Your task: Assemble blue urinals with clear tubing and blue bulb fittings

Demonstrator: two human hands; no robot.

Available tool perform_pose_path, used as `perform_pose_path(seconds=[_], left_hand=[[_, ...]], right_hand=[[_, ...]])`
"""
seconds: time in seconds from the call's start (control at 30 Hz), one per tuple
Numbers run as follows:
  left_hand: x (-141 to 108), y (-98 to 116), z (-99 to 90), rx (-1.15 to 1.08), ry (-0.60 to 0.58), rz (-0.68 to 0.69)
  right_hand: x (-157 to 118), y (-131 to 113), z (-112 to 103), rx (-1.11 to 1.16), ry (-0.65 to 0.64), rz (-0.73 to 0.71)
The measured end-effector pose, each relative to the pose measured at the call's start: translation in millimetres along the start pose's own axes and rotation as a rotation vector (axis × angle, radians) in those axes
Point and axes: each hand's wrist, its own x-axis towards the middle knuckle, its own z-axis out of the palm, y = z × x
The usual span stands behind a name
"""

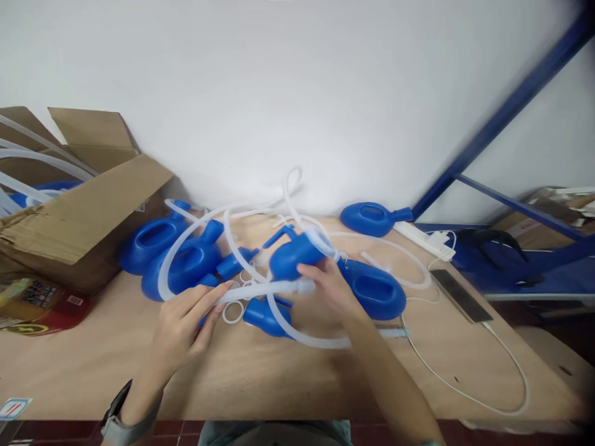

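Observation:
My left hand [183, 322] pinches a translucent white hose [260, 290] near the middle of the table. The hose's free end points right, just below a blue plastic funnel-shaped piece [290, 255]. My right hand [331, 286] is closed around that blue piece, its fingers partly hidden behind it. Around them lie a loose blue spouted piece [267, 317], another blue piece [236, 264] and several white rings [233, 311]. Close to my right forearm rests a flat blue bottle [379, 291] with an oval grip hole.
An open cardboard box [88, 210] with hoses stands at left, beside blue bottles [186, 266]. Another bottle [372, 218] lies by the wall. A power strip [425, 240], phone [460, 294] and white cable [518, 365] occupy the right side, near a blue metal frame [502, 118].

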Motion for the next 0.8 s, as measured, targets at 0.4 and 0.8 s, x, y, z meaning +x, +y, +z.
perform_pose_path(seconds=[0.4, 0.8], left_hand=[[14, 15, 24.1, -0.024, -0.091, 0.106], [22, 29, 26.8, -0.099, -0.225, 0.045]], right_hand=[[-62, 7, -65, 0.349, 0.561, -0.207], [-58, 13, -62, 0.335, 0.422, -0.098]])
